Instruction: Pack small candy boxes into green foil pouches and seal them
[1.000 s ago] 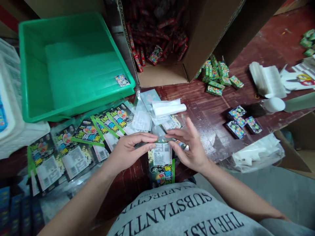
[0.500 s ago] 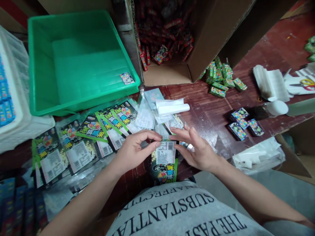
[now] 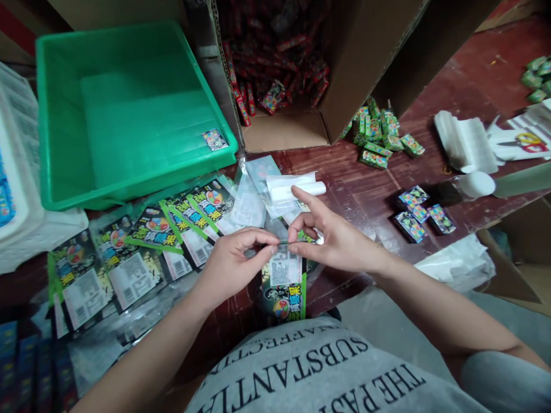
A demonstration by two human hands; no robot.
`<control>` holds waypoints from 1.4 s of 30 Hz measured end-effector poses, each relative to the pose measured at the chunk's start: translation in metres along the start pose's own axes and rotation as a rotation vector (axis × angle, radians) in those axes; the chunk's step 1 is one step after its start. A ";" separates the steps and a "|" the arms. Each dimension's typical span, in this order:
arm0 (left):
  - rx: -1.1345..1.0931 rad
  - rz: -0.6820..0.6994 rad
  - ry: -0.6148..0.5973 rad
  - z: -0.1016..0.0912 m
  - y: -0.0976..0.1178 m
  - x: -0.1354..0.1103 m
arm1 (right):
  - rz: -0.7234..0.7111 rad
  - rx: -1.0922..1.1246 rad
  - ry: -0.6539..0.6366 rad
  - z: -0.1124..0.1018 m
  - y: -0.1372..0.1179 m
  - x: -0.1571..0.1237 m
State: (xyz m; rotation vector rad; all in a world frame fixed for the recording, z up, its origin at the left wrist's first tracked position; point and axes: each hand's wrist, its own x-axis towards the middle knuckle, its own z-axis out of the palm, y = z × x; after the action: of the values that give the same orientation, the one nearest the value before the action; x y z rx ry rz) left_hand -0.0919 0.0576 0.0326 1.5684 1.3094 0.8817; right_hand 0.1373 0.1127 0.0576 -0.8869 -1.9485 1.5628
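Before my body is a black and green printed packaging bag [image 3: 286, 298] with a white text panel, its edge turned toward the hands. My left hand [image 3: 245, 252] is closed, thumb and fingers pinching the left end of that edge. My right hand [image 3: 327, 238] pinches the right end between thumb and curled fingers, the index finger stretched out forward. Just beyond the hands lies a white paper roll [image 3: 297, 189] on clear plastic. More printed bags [image 3: 133, 258] lie overlapped to the left.
A green bin [image 3: 138, 178] stands at the back left, with a small packet [image 3: 214, 139] in it. Beside it, a cardboard box [image 3: 284, 129] holds many red packs. Small green boxes [image 3: 373, 158], dark boxes [image 3: 411, 226], a white-capped bottle [image 3: 476, 184] and scissors [image 3: 527, 142] are at right.
My right hand has gone from spread fingers beside the bag's edge to a pinch on it, index finger raised. My left hand keeps its pinch. The whole view has shifted slightly.
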 end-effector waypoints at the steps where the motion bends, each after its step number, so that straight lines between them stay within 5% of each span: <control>1: -0.005 -0.019 0.003 0.000 -0.001 0.000 | 0.025 -0.023 -0.009 0.001 0.001 0.002; 6: -0.021 -0.050 -0.004 0.001 -0.001 0.002 | 0.015 -0.193 0.042 0.007 0.008 0.005; 13: -0.038 -0.067 -0.034 -0.004 -0.006 0.004 | -0.269 -0.751 0.205 0.022 0.027 -0.013; 17: 0.017 -0.060 -0.118 -0.007 -0.005 0.012 | -0.198 -0.713 0.206 0.032 0.031 -0.011; 23: 0.139 -0.097 -0.399 -0.021 -0.011 0.046 | -0.098 -0.573 0.110 0.022 0.034 -0.009; 26: -0.006 -0.133 -0.388 -0.042 -0.018 0.048 | -0.098 -0.372 0.384 0.013 0.040 -0.040; 29: -0.165 -0.179 -0.078 -0.052 -0.021 0.032 | -0.031 -0.109 0.720 0.022 0.051 -0.077; 32: -0.264 -0.232 0.142 -0.035 -0.024 0.003 | 0.044 0.106 0.822 0.043 0.061 -0.089; 35: -0.287 -0.288 0.211 -0.002 -0.027 -0.027 | 0.019 0.123 0.918 0.051 0.066 -0.077; 38: -0.237 -0.299 0.067 0.025 -0.023 -0.043 | -0.038 0.081 0.894 0.039 0.065 -0.066; 42: -0.242 -0.225 -0.054 0.047 -0.009 -0.036 | -0.147 0.084 0.655 0.018 0.059 -0.064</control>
State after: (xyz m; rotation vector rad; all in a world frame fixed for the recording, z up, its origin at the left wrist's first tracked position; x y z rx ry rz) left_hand -0.0588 0.0142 0.0080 1.2238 1.2611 0.8167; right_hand 0.1783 0.0609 -0.0027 -1.0305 -1.4289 1.0752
